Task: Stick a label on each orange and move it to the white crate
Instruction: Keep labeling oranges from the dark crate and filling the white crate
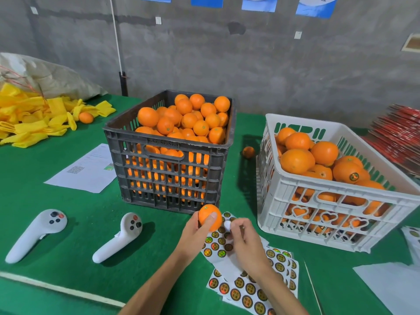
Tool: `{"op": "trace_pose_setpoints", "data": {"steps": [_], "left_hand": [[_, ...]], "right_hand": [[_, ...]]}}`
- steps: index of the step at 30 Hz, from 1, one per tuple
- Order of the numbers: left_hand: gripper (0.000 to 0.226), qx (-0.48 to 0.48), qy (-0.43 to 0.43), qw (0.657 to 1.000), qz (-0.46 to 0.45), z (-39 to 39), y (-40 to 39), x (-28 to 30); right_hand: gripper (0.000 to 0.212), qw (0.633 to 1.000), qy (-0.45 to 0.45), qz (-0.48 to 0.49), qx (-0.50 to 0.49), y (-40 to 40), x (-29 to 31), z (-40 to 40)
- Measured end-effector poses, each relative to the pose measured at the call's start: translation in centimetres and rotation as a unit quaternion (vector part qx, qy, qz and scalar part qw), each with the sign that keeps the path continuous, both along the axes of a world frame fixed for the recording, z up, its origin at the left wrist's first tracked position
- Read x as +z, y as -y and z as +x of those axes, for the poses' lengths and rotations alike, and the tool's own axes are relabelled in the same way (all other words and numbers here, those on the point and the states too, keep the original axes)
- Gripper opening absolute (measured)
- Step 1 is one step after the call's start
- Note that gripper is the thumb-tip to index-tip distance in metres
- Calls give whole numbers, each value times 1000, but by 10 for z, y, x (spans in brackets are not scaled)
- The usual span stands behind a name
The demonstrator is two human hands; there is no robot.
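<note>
While left hand (197,230) grips orange (208,215), white crate (318,214) near, label sheets (247,289) below.

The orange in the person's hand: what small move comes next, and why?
Probably pressing the sticker onto the orange. The left hand grips the fruit above the sticker sheets, and the right hand pinches what looks like a peeled sticker right beside it. I see no label on its visible side.

Orange (208,214): round, stem end up, held above label sheets (247,285) bearing round gold-black stickers. White crate (318,214) at right, part-filled with oranges; one there shows a label (353,177).
</note>
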State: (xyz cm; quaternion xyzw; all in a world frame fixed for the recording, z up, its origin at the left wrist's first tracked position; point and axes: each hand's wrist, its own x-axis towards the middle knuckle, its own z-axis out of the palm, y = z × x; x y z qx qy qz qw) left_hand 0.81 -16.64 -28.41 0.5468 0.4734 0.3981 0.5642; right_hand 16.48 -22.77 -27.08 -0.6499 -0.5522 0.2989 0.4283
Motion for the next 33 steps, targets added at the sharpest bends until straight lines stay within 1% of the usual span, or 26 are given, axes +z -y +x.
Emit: {"op": "trace_pose_setpoints", "data": {"steps": [2,4,6,7,8,9,10,12,15,17,19,21,23,25,27,28,30,33], "left_hand": [[55,-4,5,1000,12,1,1,-1],[53,-4,11,999,30,3,3,0],[45,-4,38,998,41,6,7,2],[45,-4,60,997,46,7,8,4],[46,-4,83,995,50,8,10,8],[47,-5,105,993,50,9,10,14],[47,-8,124,991,48,11,10,20],[48,-18,151,988,36,16,9,33],[56,-18,166,986,-13,29,5,57],[73,-22,157,987,-39,41,3,77],[89,-34,110,993,-28,51,1,96],[85,-70,90,993,12,58,0,115],[72,-116,94,987,52,63,-1,138],[59,-156,83,978,107,67,-6,161],[53,-171,59,968,174,69,-13,183],[50,-157,40,964,213,68,-17,192],[37,-101,-6,950,295,63,-32,209],[12,-39,-72,921,380,46,-62,228]], "right_hand": [[19,990,76,84,-90,-4,8,-3],[14,966,166,155,-126,-8,18,-7],[13,949,248,176,-88,-9,24,-11],[12,944,269,185,-58,-8,25,-13],[11,943,269,196,-34,-6,27,-13],[13,944,260,203,-19,-4,29,-12],[20,944,258,207,-10,-1,32,-10],[35,932,291,214,1,2,39,-5],[52,910,343,234,-8,5,55,-2],[61,898,360,251,-33,2,67,1],[65,887,362,277,-69,-1,79,7],[63,877,351,313,-99,-4,94,17],[62,867,341,343,-122,-5,112,29],[65,858,340,357,-144,-6,131,44],[66,849,341,369,-165,-10,147,63],[65,847,339,370,-175,-14,154,74],[63,855,325,349,-201,-25,171,99],[62,874,308,280,-250,-45,193,134]]}}
